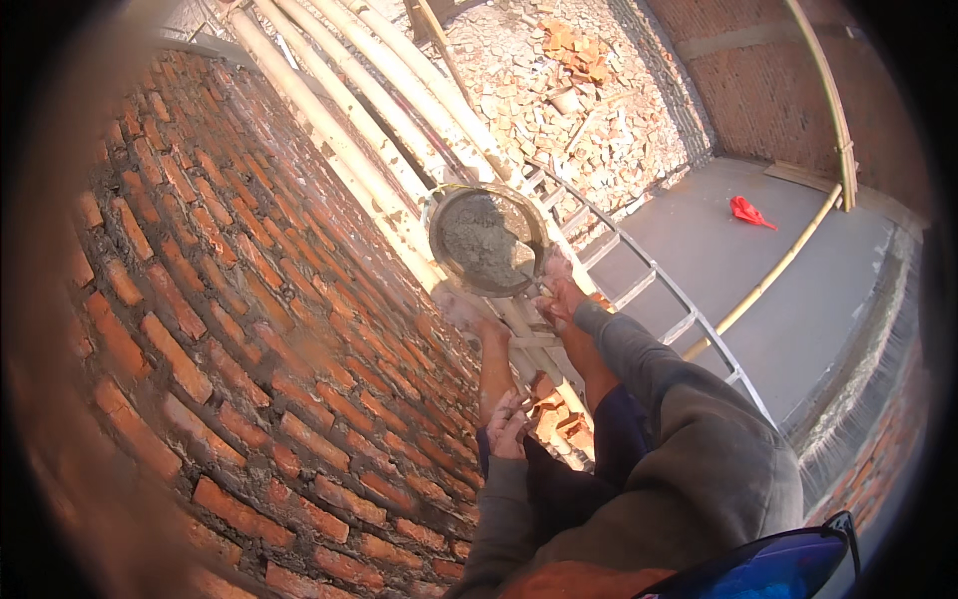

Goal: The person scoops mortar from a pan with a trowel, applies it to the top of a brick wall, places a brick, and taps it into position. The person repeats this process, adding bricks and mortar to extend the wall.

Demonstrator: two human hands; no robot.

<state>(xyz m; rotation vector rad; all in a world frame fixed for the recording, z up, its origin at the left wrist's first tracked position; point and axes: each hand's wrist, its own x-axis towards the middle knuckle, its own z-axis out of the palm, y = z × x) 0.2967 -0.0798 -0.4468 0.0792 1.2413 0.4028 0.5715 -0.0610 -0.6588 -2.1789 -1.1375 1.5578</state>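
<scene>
Long-sleeved top (714,459), plain, drab grey-brown, greyer along the right sleeve (649,357), loosely creased at elbow and shoulder; left sleeve (502,514) similar, both reaching roughly to the wrists. Dark navy legwear (625,419) ending around the knee, shorts or rolled trousers, cannot tell which; lower legs bare. Left hand (510,426) ungloved, smeared with pale residue; at the lower edge, glossy blue eyewear (763,571) with a black frame.

You see sunlight bleaching the bamboo poles (344,95), shadow darkening part of the mortar (479,245), and the brick wall (289,329) bending, blurred toward the black left rim.
</scene>
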